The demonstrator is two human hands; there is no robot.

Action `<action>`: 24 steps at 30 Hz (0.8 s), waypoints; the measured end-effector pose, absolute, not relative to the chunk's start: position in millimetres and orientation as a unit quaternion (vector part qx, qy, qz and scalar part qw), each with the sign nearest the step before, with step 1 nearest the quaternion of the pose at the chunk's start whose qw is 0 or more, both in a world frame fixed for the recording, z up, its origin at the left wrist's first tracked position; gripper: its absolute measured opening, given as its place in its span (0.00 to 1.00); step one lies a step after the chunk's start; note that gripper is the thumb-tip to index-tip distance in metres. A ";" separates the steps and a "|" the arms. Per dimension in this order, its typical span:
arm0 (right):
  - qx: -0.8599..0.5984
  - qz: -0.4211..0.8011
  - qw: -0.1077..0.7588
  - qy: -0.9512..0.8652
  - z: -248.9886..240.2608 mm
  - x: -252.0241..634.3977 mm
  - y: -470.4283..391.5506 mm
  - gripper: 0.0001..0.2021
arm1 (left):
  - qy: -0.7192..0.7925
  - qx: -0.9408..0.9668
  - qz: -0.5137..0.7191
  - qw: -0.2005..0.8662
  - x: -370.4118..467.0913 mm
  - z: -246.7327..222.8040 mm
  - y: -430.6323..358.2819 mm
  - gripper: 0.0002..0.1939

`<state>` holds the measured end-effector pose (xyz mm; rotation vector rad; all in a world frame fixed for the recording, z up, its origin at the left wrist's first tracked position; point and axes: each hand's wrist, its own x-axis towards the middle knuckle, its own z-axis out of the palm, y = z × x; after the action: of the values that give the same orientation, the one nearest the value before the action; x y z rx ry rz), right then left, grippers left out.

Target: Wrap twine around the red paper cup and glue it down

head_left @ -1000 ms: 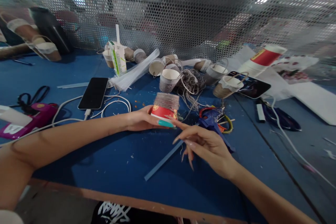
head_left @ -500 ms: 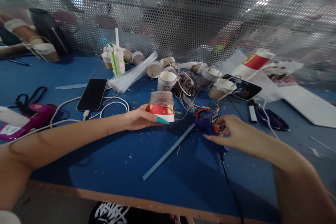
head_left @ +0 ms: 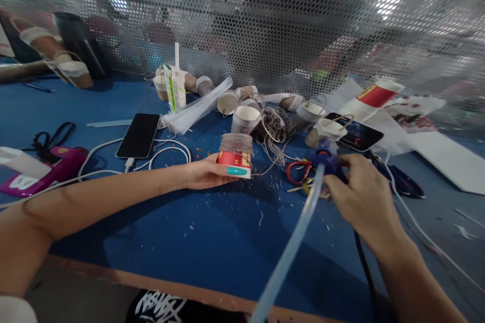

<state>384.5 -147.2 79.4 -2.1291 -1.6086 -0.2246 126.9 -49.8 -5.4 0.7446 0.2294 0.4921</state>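
Observation:
My left hand [head_left: 210, 171] is closed round a red and white paper cup [head_left: 235, 158], held upside down, its upper part wound with grey-brown twine [head_left: 237, 142]. A loose twine end trails from the cup to the right. In my right hand [head_left: 359, 194] is a blue hot glue gun [head_left: 329, 154], lifted off the table. A long translucent glue stick [head_left: 293, 252] sticks out of its back toward me, and a black cord hangs below. Red-handled scissors [head_left: 297, 172] lie beside the gun, between my two hands.
Behind the cup are several small cup baskets [head_left: 245, 118], a heap of twine [head_left: 275, 126] and a bundle of glue sticks [head_left: 200, 106]. A phone [head_left: 138, 135] with a white cable and a magenta device [head_left: 45, 169] lie left. A perforated metal screen [head_left: 242, 25] stands behind.
My right hand has taken hold of the glue gun and raised it, swinging its glue stick toward me. The scissors now show where the gun was. My left hand still holds the cup.

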 end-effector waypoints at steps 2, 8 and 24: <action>-0.761 -0.046 0.313 -0.566 79.1 383.0 -149.3 0.09 | 0.113 0.359 0.237 0.896 127.7 -4.9 -49.9 0.27; -0.670 0.065 0.442 -0.593 73.1 365.6 -161.2 0.13 | 0.112 0.348 0.220 0.904 130.1 -2.0 -49.7 0.27; -0.515 0.010 0.348 -0.783 55.5 344.1 -179.1 0.05 | 0.141 0.399 0.213 0.881 131.6 -0.6 -52.5 0.29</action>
<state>344.1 -179.1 55.5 -1.3351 -2.0311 0.0253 131.6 -52.5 -0.6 0.8310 0.2947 0.4445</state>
